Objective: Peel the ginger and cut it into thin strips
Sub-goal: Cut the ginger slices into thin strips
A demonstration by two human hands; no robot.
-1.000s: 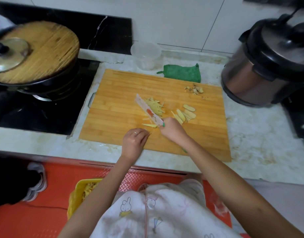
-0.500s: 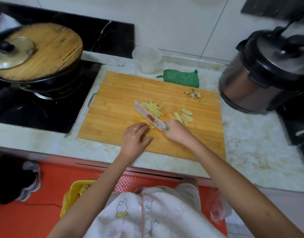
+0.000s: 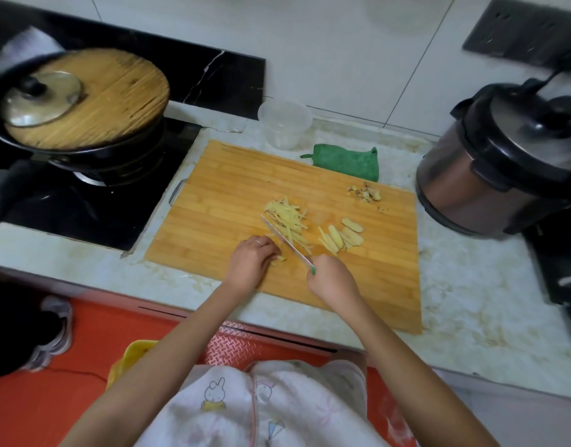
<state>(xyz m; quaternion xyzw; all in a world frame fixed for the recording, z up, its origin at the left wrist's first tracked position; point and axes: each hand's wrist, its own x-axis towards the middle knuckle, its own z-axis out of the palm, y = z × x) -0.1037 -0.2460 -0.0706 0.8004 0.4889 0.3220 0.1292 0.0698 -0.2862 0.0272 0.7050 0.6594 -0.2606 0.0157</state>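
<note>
Left hand (image 3: 253, 258): fingers curled, pinning a ginger bit (image 3: 280, 258) to the board (image 3: 219, 195), just left of the blade
Right hand (image 3: 331, 279): closed round the green handle of the knife (image 3: 287, 241)
Knife: blade upright, slanting away and to the left between the hands; whether its edge meets the board cannot be told
Strips (image 3: 289, 221): loose pile mid-board, against the blade's right side
Slices (image 3: 342, 237): overlapping row right of the strips, near but apart
Peel (image 3: 365, 193): scraps by the board's far right corner
Behind the board: green cloth (image 3: 345, 161) and clear cup (image 3: 284, 124)
Right: cooker (image 3: 503, 162) on the counter
Left: wok with a wooden lid (image 3: 116, 98) on the stove
</note>
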